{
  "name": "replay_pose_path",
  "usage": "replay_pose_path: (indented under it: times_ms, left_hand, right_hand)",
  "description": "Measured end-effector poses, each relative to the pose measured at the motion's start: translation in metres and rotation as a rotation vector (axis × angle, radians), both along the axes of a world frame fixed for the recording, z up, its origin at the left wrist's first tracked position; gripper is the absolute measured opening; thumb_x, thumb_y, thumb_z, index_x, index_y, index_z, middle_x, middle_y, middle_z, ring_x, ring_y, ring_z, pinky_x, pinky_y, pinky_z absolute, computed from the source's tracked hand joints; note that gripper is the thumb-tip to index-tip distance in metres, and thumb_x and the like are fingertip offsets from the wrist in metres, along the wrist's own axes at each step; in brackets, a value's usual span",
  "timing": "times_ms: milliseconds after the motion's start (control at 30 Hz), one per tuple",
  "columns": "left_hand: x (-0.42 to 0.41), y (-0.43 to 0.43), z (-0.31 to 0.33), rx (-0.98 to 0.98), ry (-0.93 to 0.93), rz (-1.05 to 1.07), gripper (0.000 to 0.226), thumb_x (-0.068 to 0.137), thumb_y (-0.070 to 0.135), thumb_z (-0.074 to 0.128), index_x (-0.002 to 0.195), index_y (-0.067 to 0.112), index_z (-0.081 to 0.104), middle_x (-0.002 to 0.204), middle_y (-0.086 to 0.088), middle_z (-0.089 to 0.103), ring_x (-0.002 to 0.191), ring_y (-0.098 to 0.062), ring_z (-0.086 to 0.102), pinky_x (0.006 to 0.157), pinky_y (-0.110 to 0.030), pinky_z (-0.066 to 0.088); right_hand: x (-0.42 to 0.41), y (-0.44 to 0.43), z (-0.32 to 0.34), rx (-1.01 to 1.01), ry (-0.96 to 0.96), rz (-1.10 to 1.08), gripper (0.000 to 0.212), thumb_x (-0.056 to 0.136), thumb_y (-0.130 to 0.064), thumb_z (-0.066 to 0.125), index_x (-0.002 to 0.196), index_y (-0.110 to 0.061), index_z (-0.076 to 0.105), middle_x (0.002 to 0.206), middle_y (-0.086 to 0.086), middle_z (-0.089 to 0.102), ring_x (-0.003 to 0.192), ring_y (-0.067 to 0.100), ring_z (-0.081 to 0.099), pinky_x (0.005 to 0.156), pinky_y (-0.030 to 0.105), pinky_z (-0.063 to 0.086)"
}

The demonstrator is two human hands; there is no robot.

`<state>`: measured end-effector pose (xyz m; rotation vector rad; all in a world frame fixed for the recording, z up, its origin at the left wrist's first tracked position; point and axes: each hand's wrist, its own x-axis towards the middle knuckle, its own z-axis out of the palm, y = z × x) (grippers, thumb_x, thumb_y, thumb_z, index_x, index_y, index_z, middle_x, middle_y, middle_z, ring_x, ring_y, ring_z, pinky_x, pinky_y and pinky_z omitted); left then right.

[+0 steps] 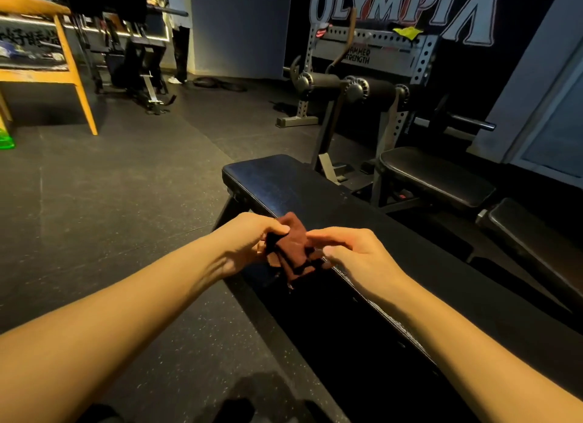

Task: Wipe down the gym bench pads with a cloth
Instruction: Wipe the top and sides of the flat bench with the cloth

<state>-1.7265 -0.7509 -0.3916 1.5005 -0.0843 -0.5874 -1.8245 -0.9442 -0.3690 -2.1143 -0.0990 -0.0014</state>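
Note:
A long black bench pad (pixel 271 183) runs from the middle of the view toward the lower right. Above its middle, a crumpled dark red cloth (pixel 291 246) hangs bunched between both hands. My left hand (pixel 249 236) grips the cloth's left side with curled fingers and thumb on top. My right hand (pixel 353 249) pinches the cloth's right side between thumb and fingers. The cloth's lower folds dangle close to the pad; whether they touch it is unclear.
A second black padded bench (pixel 438 176) stands to the right, beside a roller-pad machine (pixel 353 88) and a grey rack with a yellow rag (pixel 408 31). A wooden table (pixel 63 72) stands far left. A person (pixel 179 28) stands at the back. Dark rubber floor (pixel 126 186) lies left of the bench.

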Motion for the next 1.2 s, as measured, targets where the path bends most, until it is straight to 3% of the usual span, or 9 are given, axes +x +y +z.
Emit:
replay_pose_path:
  times_ms: [167, 300, 400, 600, 733, 867, 967, 1067, 1200]
  left_hand:
    - [0.037, 0.012, -0.062, 0.152, 0.002, 0.296, 0.010, 0.091, -0.005, 0.066, 0.095, 0.004, 0.065, 0.093, -0.021, 0.062, 0.078, -0.028, 0.061, 0.060, -0.035, 0.054]
    - [0.061, -0.004, -0.116, 0.071, -0.065, 0.458, 0.014, 0.086, 0.003, 0.078, 0.089, 0.012, 0.067, 0.084, -0.013, 0.069, 0.077, -0.029, 0.065, 0.061, -0.038, 0.057]
    - [0.080, -0.026, -0.137, 0.054, -0.171, 0.542, 0.013, 0.088, 0.015, 0.077, 0.085, 0.025, 0.069, 0.084, -0.001, 0.072, 0.082, -0.024, 0.070, 0.076, -0.046, 0.061]
    - [0.135, -0.055, -0.147, 0.090, -0.283, 0.727, 0.011, 0.093, 0.022, 0.070, 0.091, 0.032, 0.066, 0.096, 0.005, 0.071, 0.095, -0.018, 0.067, 0.083, -0.032, 0.054]
    - [0.204, -0.040, -0.143, 0.038, -0.224, 0.883, 0.009, 0.098, 0.017, 0.061, 0.096, 0.025, 0.063, 0.096, -0.002, 0.066, 0.079, -0.016, 0.062, 0.042, -0.013, 0.046]
    - [0.273, -0.012, -0.135, 0.070, -0.139, 0.966, 0.005, 0.095, 0.018, 0.060, 0.094, 0.023, 0.062, 0.088, 0.000, 0.066, 0.081, -0.024, 0.069, 0.051, -0.035, 0.060]
    - [0.244, -0.018, -0.144, -0.014, -0.230, 0.922, 0.007, 0.090, 0.024, 0.069, 0.095, 0.027, 0.065, 0.083, 0.008, 0.070, 0.076, -0.012, 0.069, 0.064, -0.035, 0.061]
    - [0.168, -0.034, -0.166, -0.054, -0.292, 0.701, 0.010, 0.089, 0.013, 0.075, 0.094, 0.020, 0.070, 0.075, 0.010, 0.072, 0.071, -0.005, 0.069, 0.067, -0.022, 0.056]
    - [0.169, -0.041, -0.162, -0.154, -0.204, 0.754, 0.012, 0.092, 0.006, 0.070, 0.094, 0.018, 0.074, 0.082, 0.000, 0.073, 0.063, -0.002, 0.068, 0.047, -0.021, 0.053]
  right_hand:
    - [0.047, -0.028, -0.031, -0.385, -0.035, -0.144, 0.031, 0.097, -0.007, 0.054, 0.120, -0.021, 0.071, 0.110, -0.011, 0.068, 0.102, 0.007, 0.065, 0.092, 0.025, 0.052]
    - [0.103, -0.023, -0.054, -0.655, -0.068, -0.048, 0.040, 0.101, -0.013, 0.047, 0.139, -0.021, 0.057, 0.137, -0.005, 0.055, 0.127, 0.018, 0.053, 0.106, 0.036, 0.044]
    - [0.150, -0.014, -0.072, -0.786, -0.093, 0.013, 0.046, 0.104, -0.019, 0.045, 0.150, -0.023, 0.045, 0.151, -0.005, 0.044, 0.138, 0.020, 0.043, 0.112, 0.042, 0.037]
    - [0.193, -0.010, -0.104, -0.854, -0.205, -0.037, 0.044, 0.106, -0.031, 0.044, 0.150, -0.026, 0.046, 0.153, -0.008, 0.046, 0.142, 0.013, 0.039, 0.113, 0.036, 0.033]
    - [0.196, -0.009, -0.111, -0.890, -0.241, -0.048, 0.043, 0.107, -0.032, 0.041, 0.149, -0.027, 0.049, 0.154, -0.010, 0.045, 0.143, 0.010, 0.036, 0.113, 0.033, 0.030]
    - [0.198, -0.011, -0.116, -0.864, -0.268, -0.065, 0.040, 0.106, -0.032, 0.043, 0.145, -0.029, 0.053, 0.150, -0.012, 0.047, 0.140, 0.008, 0.037, 0.111, 0.034, 0.032]
    - [0.198, -0.012, -0.117, -0.854, -0.271, -0.070, 0.040, 0.105, -0.033, 0.043, 0.144, -0.029, 0.054, 0.149, -0.012, 0.048, 0.139, 0.008, 0.037, 0.110, 0.034, 0.033]
    - [0.198, -0.012, -0.118, -0.843, -0.263, -0.076, 0.040, 0.105, -0.033, 0.043, 0.143, -0.031, 0.054, 0.148, -0.014, 0.048, 0.139, 0.006, 0.036, 0.110, 0.033, 0.032]
    - [0.199, -0.011, -0.118, -0.798, -0.251, -0.081, 0.041, 0.104, -0.037, 0.041, 0.142, -0.034, 0.054, 0.147, -0.018, 0.047, 0.139, 0.001, 0.034, 0.109, 0.029, 0.029]
